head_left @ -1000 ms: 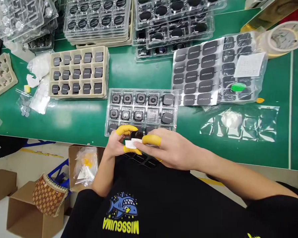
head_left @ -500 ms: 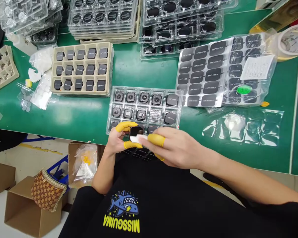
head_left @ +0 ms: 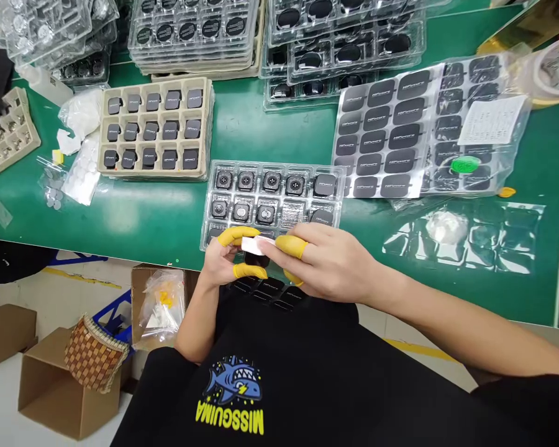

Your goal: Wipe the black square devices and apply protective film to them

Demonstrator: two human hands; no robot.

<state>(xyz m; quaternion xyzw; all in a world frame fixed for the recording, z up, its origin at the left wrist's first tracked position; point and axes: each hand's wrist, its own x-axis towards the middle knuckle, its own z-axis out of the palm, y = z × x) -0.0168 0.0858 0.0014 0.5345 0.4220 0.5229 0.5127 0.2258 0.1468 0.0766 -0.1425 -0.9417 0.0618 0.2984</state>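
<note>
My left hand (head_left: 218,263), with yellow finger cots on thumb and finger, grips a small black watch case (head_left: 255,259) with a glossy face by its edges. In my right hand (head_left: 328,261), also in yellow finger cots, a folded white wipe (head_left: 251,246) is pinched. The wipe lies over the upper part of the watch case and hides it. Just beyond both hands is a clear plastic tray (head_left: 343,197) holding several square watch cases (head_left: 272,181), some back side up. My hands cover its front row.
A beige tray (head_left: 156,176) of dark square pieces stands at left, near white bags and small round discs. Stacked clear trays (head_left: 193,62) line the back. To the right are sheets of black stickers (head_left: 382,139), a tape roll (head_left: 556,71) and a clear film with a white wad (head_left: 447,228).
My right hand has moved the wipe slightly up across the watch case, from its lower edge to its upper part. My left hand keeps its grip. The view has shifted a little.
</note>
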